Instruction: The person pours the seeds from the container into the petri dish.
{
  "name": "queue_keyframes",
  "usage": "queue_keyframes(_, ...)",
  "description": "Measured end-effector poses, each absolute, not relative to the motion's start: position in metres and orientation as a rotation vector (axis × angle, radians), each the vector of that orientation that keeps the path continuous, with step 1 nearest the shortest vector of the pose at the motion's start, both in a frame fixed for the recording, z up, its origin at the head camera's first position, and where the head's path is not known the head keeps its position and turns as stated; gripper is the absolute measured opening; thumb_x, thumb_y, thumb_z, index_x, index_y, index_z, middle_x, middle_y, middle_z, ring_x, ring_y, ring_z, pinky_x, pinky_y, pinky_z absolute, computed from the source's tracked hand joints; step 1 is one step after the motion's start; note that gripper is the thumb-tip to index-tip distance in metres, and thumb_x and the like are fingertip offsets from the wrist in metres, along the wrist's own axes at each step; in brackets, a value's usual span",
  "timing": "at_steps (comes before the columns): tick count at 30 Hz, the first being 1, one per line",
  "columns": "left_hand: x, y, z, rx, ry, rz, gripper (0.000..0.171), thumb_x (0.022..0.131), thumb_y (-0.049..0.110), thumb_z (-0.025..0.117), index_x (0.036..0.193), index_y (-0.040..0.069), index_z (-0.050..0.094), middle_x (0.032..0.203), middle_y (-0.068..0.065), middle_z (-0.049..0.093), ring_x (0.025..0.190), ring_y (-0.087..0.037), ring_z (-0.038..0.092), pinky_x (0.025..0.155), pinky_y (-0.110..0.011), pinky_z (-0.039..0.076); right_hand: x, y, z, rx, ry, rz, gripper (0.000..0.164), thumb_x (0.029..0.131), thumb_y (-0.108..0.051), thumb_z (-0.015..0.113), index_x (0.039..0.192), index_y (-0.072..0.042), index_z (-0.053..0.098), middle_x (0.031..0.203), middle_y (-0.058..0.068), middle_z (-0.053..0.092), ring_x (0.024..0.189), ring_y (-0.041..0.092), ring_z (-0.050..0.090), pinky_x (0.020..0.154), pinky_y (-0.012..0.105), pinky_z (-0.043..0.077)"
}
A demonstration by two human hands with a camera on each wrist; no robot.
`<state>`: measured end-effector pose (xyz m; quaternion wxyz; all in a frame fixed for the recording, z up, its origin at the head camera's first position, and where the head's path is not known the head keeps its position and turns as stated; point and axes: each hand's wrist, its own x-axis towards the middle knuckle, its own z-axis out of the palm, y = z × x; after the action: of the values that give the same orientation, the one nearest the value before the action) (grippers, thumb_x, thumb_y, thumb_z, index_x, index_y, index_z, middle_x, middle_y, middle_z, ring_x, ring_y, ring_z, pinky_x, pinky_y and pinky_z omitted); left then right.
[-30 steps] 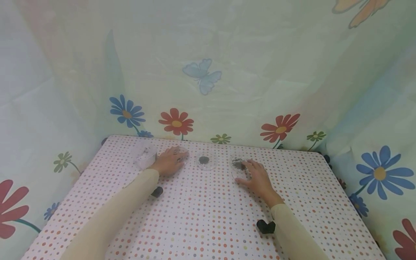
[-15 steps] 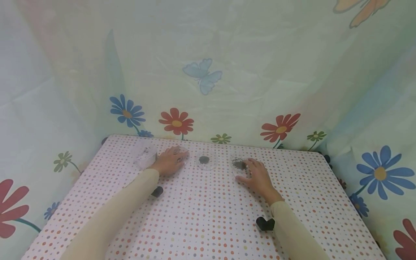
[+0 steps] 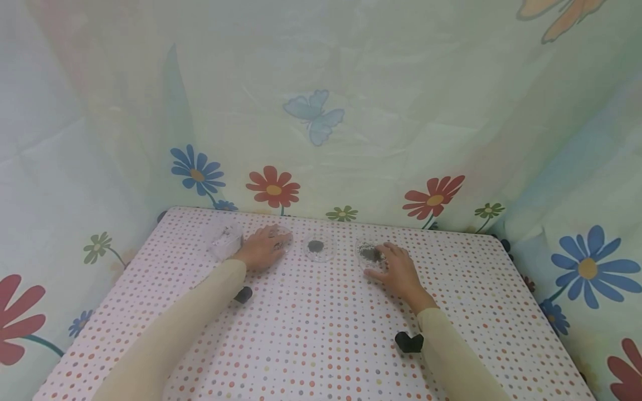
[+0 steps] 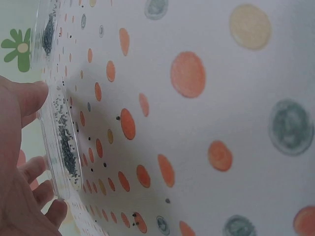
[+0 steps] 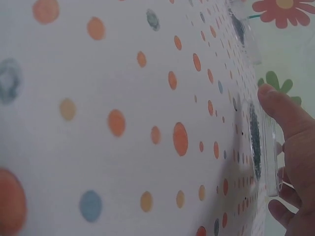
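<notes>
My left hand (image 3: pixel 263 248) holds a clear plastic dish (image 4: pixel 55 157) with dark grains in it, the thumb on one side of its rim and the fingers curled at the other. My right hand (image 3: pixel 396 270) grips another clear dish (image 5: pixel 271 162) the same way, thumb and fingers on opposite sides. Dark grains (image 3: pixel 370 254) form a patch in this right dish, with scattered specks round it. Between the hands stands a third clear dish (image 3: pixel 328 255) with a small round dark patch in the middle.
Left of my left hand stands a clear container (image 3: pixel 219 250) with pale and dark bits. The dotted tabletop (image 3: pixel 301 334) carries a few loose dark grains near the left dish. A flower-printed curtain (image 3: pixel 371 139) rises behind the table's far edge.
The right wrist has shifted slightly away from me, and the dark patch in the right dish looks a little fuller. The left hand has stayed in place.
</notes>
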<state>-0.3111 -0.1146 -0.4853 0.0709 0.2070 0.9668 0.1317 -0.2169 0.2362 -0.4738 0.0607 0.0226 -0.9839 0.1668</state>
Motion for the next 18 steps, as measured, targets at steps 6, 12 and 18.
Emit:
queue_keyframes(6,-0.312,-0.115,-0.486,0.613,2.906,0.405,0.049,0.091,0.047,0.045,0.139,0.043,0.031,0.154,-0.001,0.018,0.142,-0.027,0.015,0.111,-0.058,0.018,-0.221,0.239,-0.477,0.038,-2.996,0.518,0.075,0.074,-0.051,0.069,0.133,-0.011,0.044,0.144,0.018,0.033,0.130,0.040,0.031,0.104,0.058,0.030)
queue_keyframes(12,-0.314,-0.115,-0.489,0.636,2.918,0.388,0.049,0.091,0.048,0.044,0.139,0.043,0.031,0.153,-0.001,0.019,0.141,-0.028,0.017,0.109,-0.059,0.019,-0.226,0.241,-0.480,0.012,-2.999,0.525,0.075,0.074,-0.053,0.067,0.132,-0.012,0.044,0.144,0.017,0.032,0.130,0.040,0.030,0.105,0.058,0.029)
queue_keyframes(18,-0.314,-0.116,-0.488,0.641,2.913,0.386,0.049,0.092,0.046,0.044,0.139,0.042,0.031,0.153,-0.001,0.020,0.141,-0.026,0.016,0.112,-0.055,0.019,-0.228,0.242,-0.481,0.037,-2.966,0.539,0.075,0.073,-0.051,0.069,0.131,-0.011,0.045,0.143,0.017,0.035,0.129,0.040,0.031,0.104,0.058,0.030)
